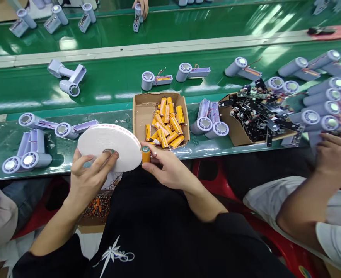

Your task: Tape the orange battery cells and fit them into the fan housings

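My left hand (93,168) grips a large white roll of tape (115,144), with fingertips in the hole at its centre. Between the thumb and fingers of my right hand (164,164) is an orange battery cell (145,155), held upright against the roll's right edge. Whether the tape sticks to the cell I cannot tell. Just beyond my hands stands a cardboard box (143,99) holding several orange batteries (167,121) with wires.
Lilac fan housings (67,130) lie left and right along the green bench. A second box (240,131) of black circuit boards (260,112) stands right. A co-worker's hand (334,154) works at far right; another person's hand (141,7) holds a housing across the belt (106,81).
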`<act>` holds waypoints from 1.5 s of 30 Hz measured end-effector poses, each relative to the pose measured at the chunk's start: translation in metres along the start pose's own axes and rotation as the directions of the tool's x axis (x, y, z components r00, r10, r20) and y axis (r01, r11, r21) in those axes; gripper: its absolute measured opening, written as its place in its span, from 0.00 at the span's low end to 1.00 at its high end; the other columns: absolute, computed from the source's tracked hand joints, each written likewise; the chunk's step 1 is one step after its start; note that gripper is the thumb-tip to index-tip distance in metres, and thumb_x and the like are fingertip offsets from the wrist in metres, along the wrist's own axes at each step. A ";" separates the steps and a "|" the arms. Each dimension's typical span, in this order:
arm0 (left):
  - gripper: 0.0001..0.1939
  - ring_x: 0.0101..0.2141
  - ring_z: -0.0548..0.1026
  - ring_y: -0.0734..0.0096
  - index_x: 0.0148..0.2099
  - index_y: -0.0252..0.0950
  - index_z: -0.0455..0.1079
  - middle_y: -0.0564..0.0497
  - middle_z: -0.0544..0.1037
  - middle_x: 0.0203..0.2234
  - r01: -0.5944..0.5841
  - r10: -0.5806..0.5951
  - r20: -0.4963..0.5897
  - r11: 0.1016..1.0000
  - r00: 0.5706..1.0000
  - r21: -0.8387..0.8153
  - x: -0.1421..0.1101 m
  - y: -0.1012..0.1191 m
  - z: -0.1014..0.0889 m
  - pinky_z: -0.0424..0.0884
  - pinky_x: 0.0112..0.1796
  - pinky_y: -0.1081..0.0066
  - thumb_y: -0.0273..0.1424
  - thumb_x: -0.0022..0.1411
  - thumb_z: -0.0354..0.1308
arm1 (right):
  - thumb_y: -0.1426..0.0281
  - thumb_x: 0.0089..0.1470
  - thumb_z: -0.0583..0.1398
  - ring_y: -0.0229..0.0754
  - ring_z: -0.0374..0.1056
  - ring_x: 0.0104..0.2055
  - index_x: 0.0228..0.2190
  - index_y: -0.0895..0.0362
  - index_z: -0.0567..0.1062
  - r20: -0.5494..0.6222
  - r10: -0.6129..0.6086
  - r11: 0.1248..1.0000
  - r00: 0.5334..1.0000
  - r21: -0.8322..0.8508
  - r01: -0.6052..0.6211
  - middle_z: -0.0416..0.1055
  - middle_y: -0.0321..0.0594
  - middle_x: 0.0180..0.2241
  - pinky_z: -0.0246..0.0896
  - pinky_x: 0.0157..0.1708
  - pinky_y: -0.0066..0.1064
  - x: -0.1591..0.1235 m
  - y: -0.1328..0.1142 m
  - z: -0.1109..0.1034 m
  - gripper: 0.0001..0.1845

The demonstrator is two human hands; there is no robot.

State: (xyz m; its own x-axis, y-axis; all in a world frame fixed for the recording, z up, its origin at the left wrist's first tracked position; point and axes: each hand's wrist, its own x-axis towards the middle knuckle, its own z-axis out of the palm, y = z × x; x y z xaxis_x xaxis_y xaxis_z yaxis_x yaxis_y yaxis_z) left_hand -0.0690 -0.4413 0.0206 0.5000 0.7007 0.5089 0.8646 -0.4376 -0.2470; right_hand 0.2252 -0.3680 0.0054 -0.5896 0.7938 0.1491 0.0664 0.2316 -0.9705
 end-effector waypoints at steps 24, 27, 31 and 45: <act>0.24 0.53 0.79 0.47 0.64 0.47 0.76 0.44 0.84 0.52 0.181 -0.052 0.291 0.882 0.955 -0.436 0.166 -0.032 0.103 0.74 0.57 0.52 0.51 0.76 0.52 | 0.55 0.56 0.78 0.52 0.83 0.59 0.53 0.43 0.71 -0.773 0.203 0.830 0.601 0.461 0.313 0.86 0.43 0.55 0.80 0.61 0.51 -0.055 0.036 -0.081 0.31; 0.27 0.61 0.75 0.46 0.68 0.42 0.73 0.41 0.81 0.61 0.144 0.029 0.444 0.926 0.896 -0.350 0.319 0.011 0.161 0.70 0.63 0.51 0.48 0.78 0.49 | 0.55 0.57 0.77 0.52 0.85 0.55 0.54 0.44 0.70 -0.765 0.216 0.858 0.606 0.445 0.257 0.87 0.46 0.54 0.83 0.55 0.48 -0.080 0.043 -0.088 0.31; 0.29 0.69 0.66 0.41 0.71 0.34 0.67 0.33 0.73 0.69 0.193 -0.025 0.523 0.943 0.852 -0.269 0.445 0.068 0.224 0.66 0.66 0.50 0.45 0.78 0.51 | 0.55 0.58 0.76 0.55 0.86 0.49 0.55 0.44 0.70 -0.767 0.238 0.880 0.596 0.430 0.203 0.85 0.51 0.57 0.85 0.46 0.47 -0.108 0.045 -0.094 0.30; 0.40 0.53 0.82 0.44 0.51 0.39 0.85 0.38 0.86 0.53 0.172 -0.031 0.411 0.935 0.911 -0.310 0.409 -0.072 0.231 0.75 0.53 0.54 0.54 0.73 0.35 | 0.53 0.42 0.83 0.55 0.88 0.38 0.50 0.48 0.75 -0.663 0.270 0.769 0.699 0.585 0.258 0.88 0.50 0.48 0.83 0.39 0.42 -0.071 0.072 -0.099 0.38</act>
State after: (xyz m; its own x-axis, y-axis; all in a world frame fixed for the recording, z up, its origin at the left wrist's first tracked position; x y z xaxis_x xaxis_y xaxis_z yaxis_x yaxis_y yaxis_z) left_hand 0.0849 0.0070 0.0563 0.4489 0.8837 0.1326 0.8790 -0.4633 0.1122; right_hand 0.3518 -0.3518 -0.0565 0.1393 0.9897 -0.0321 -0.5714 0.0538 -0.8189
